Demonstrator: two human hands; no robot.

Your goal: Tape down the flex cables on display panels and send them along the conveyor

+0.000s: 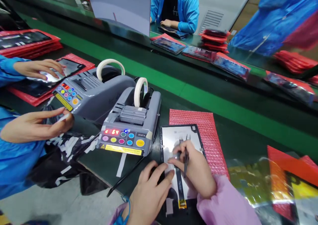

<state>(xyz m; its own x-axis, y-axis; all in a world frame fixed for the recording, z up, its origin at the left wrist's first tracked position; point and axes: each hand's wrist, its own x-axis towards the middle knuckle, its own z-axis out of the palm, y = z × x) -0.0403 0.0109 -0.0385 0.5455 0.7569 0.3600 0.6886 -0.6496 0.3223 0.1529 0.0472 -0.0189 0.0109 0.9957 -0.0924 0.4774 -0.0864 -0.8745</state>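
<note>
In front of me a screen panel [171, 135] lies partly on red bubble wrap [216, 145], its silvery back facing up. A dark flex cable [179, 182] runs down the panel and ends in a gold-coloured tab [182, 203]. My right hand [196, 170] is closed around dark tweezers [185, 160], with thumb and forefinger low over the cable's upper part. Whether those fingertips also pinch a small piece is hidden. My left hand [150, 190] rests with outstretched fingers at the panel's left edge, holding nothing.
Two grey tape dispensers [129, 125] stand left of the panel; a white strip [121, 165] sticks out of the nearer one. A co-worker's hands [37, 127] are at far left. Wrapped panels [231, 64] line the bench opposite. Yellow film [250, 178] lies right.
</note>
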